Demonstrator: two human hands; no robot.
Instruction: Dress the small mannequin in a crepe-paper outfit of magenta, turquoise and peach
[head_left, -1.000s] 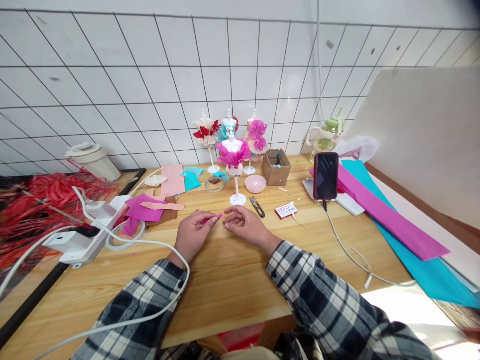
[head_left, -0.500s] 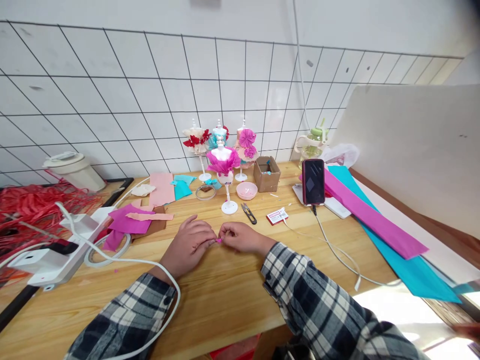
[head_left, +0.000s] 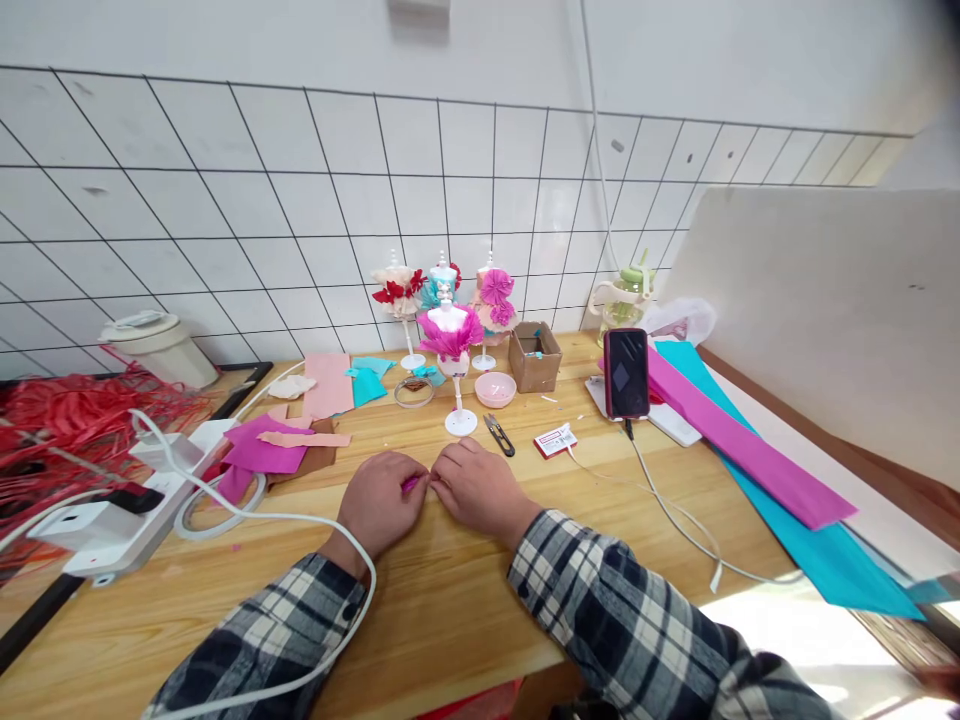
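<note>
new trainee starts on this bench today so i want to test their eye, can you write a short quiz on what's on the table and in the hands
1. Multiple choice: what lies between the base of the front dress form and the small red and white packet?
A) the phone
B) the snips
C) the cardboard box
2. True or false: the left hand holds something bright pink.
3. Fill in: counting the front one, ___ dress forms stand on the table.

Key: 1 B; 2 true; 3 four.
</note>
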